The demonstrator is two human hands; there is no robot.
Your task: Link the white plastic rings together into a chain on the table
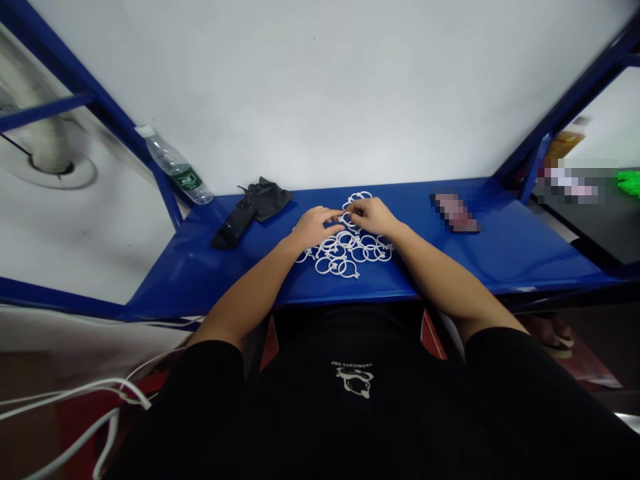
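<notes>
Head view: right hand [371, 215] pinching white plastic ring [347, 219], center frame; left hand [314, 228] beside it, grip unclear. Ring light, stiff; hold by rim.

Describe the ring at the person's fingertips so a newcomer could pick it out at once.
On the blue metal table, find the heap of white plastic rings. Near its far side, the left hand and right hand meet. The ring you want sits at their fingertips, raised above the rings lying flat.
</notes>
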